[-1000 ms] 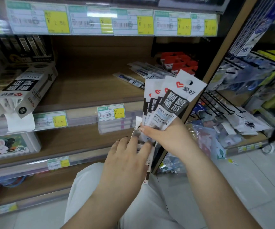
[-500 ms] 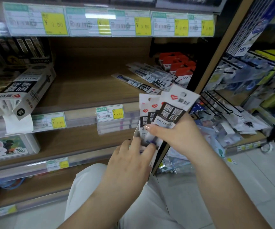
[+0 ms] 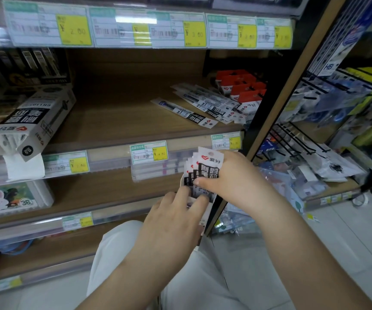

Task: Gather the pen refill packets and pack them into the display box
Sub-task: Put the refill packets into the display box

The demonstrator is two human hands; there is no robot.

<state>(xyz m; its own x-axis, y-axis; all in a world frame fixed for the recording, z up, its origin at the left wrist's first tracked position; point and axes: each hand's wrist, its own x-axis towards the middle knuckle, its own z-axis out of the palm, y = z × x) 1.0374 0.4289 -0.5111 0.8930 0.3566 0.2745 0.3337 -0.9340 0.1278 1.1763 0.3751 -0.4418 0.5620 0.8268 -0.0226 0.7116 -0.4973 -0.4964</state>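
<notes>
1. The right hand (image 3: pixel 236 175) has a pinch grip on the fanned-out held packets (image 3: pixel 207 168) just under their header cards. The left hand (image 3: pixel 176 220) has its fingers curled round the lower ends. The bundle stands upright, headers up.
2. The display box (image 3: pixel 31 124) is on the shelf (image 3: pixel 113 121), well off to the left and higher, so the left hand's nearer. It lies tilted, long axis back-to-front, open flap end over the shelf's front edge.
3. The loose packets (image 3: pixel 203 108) lie flat up-right, closer to the right hand. They run diagonally, headers front-right.
</notes>
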